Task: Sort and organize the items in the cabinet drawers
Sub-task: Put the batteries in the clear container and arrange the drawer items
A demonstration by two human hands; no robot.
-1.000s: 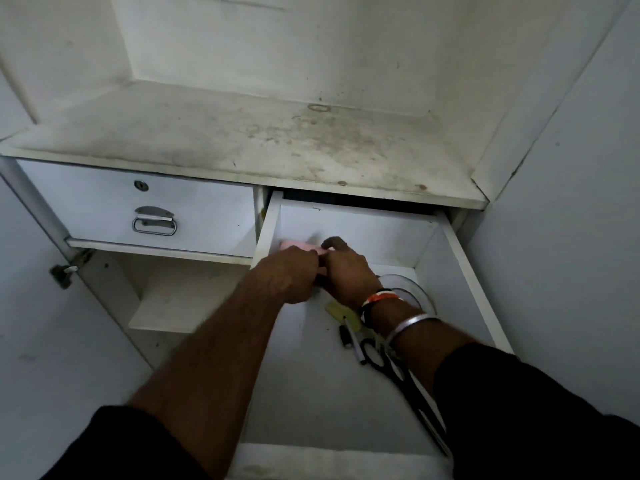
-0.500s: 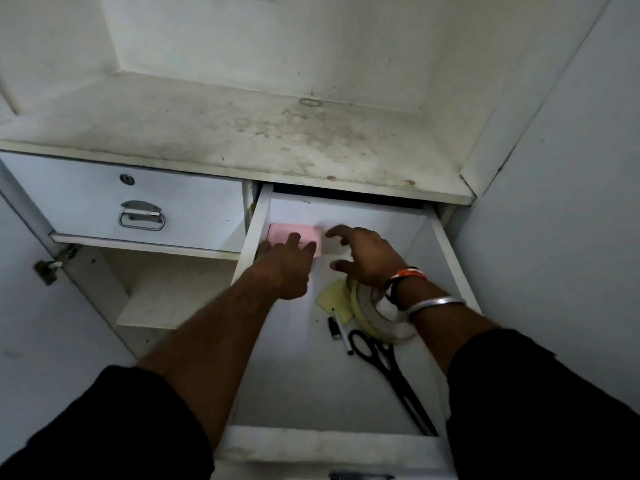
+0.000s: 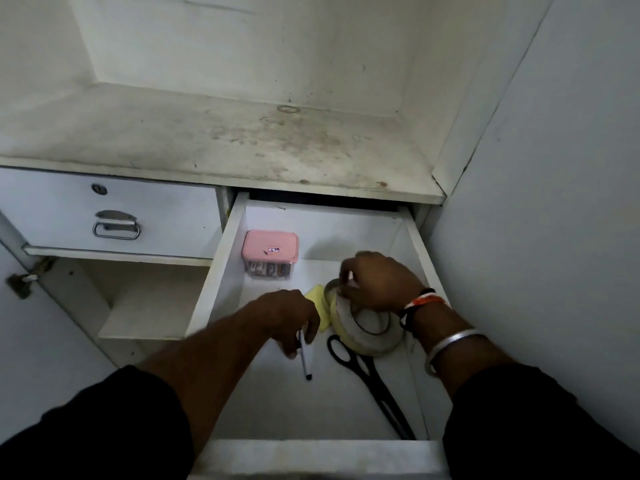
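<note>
The open right drawer holds a clear box with a pink lid at its back left corner. My left hand pinches a black-tipped white marker above the drawer floor. My right hand grips the upper rim of the tape rolls, which lean on their side near the right wall. A yellow sticky-note pad lies partly hidden between my hands. Black scissors lie on the floor, blades pointing toward the front right corner.
The left drawer is closed, with a metal handle and a keyhole. A stained shelf runs above both drawers. Below the left drawer is a lower shelf. A white wall stands close on the right.
Both hands left the pink-lidded box at the drawer's back and pulled toward me. My left hand picked up the marker; my right hand took hold of the tape rolls.
</note>
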